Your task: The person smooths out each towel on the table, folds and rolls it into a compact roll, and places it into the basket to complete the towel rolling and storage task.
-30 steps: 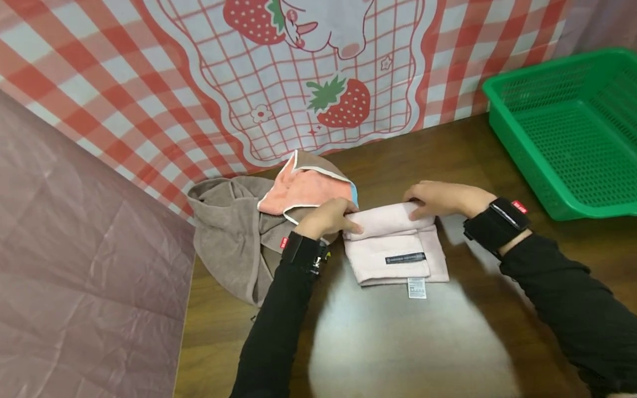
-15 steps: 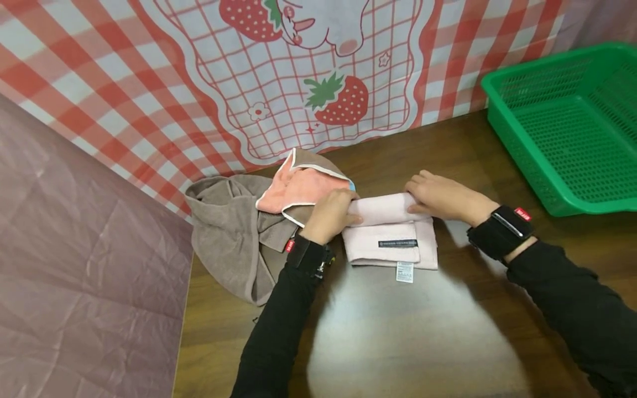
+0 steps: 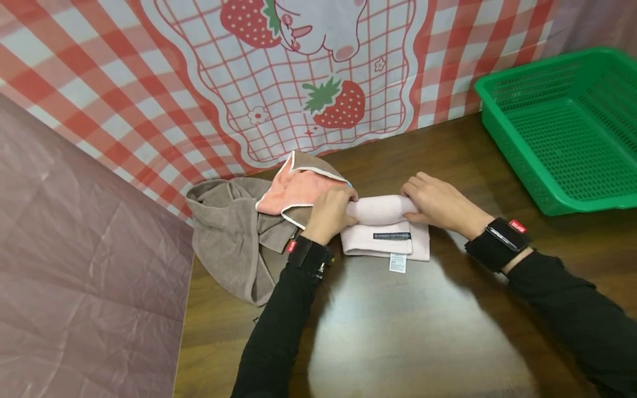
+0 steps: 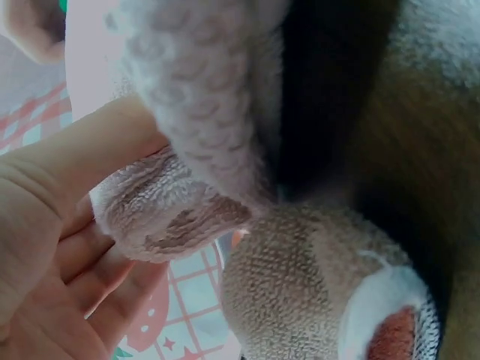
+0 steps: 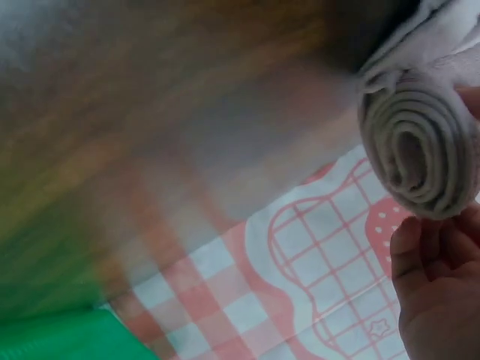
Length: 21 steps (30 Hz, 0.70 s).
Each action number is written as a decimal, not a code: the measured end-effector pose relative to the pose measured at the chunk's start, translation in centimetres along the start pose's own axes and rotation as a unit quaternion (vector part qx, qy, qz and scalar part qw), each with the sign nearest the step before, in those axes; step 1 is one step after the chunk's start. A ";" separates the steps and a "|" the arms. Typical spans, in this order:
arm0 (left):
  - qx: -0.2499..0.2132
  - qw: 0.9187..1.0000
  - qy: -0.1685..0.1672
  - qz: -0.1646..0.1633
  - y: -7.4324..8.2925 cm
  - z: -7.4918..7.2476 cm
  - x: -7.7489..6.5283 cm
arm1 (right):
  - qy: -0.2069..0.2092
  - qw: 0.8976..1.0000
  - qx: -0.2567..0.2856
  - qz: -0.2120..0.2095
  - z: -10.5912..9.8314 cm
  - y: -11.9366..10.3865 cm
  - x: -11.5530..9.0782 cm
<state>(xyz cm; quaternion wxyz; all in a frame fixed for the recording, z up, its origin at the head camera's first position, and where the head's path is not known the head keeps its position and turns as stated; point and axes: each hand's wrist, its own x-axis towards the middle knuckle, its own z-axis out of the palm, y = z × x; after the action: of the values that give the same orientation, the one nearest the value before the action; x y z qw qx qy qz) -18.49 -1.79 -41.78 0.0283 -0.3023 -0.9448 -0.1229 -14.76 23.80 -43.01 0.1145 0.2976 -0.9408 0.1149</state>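
Observation:
A pale pink towel [image 3: 380, 211] lies part rolled, part flat on the wooden table, its roll on the far side. My left hand [image 3: 329, 213] grips the roll's left end. At the other end, my right hand [image 3: 438, 202] holds the roll with the thumb on the near side. The flat part carries a dark label strip [image 3: 392, 236] and a white care tag [image 3: 397, 262]. In the right wrist view the end of the towel roll [image 5: 415, 150] shows spiral layers, with fingers beneath it. The left wrist view shows thumb and fingers around the towel [image 4: 176, 206].
Left of the towel, a grey-brown hooded cloth [image 3: 224, 237] lies heaped. An orange cloth with white trim [image 3: 303, 188] rests on it, against my left hand. A green plastic basket [image 3: 517, 160] stands at the right. A checked strawberry cloth [image 3: 199, 105] hangs behind the table [image 3: 423, 342].
The towel's flat part has grown shorter, and its near edge, label strip and tag have moved away from me. The roll looks thicker. Both hands stay at its ends.

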 end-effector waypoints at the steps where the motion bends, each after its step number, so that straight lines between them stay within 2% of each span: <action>1: 0.004 1.000 0.004 0.001 0.0 0.1 0.0 | -0.001 1.000 -0.002 0.003 0.1 -0.1 0.1; 9: 0.054 0.998 0.010 0.040 0.2 0.9 -0.2 | -0.019 1.000 -0.017 0.007 1.0 -1.2 0.1; 14: 0.065 0.997 0.017 0.043 0.3 1.0 -0.2 | -0.007 1.000 -0.021 0.017 1.3 -1.2 0.1; 17: 0.068 0.997 0.015 0.046 0.4 1.0 -0.3 | -0.015 0.999 -0.020 0.025 1.2 -1.4 0.1; 21: 0.074 0.995 0.010 0.065 0.3 0.8 -0.7 | -0.027 0.999 -0.021 0.039 1.2 -1.6 -0.3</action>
<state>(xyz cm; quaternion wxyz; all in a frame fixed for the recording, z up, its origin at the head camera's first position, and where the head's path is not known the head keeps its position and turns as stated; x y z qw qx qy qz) -17.77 -1.74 -42.53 0.0681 -0.3585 -0.9295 -0.0541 -13.75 22.29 -43.99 0.0909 0.2615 -0.9566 0.0911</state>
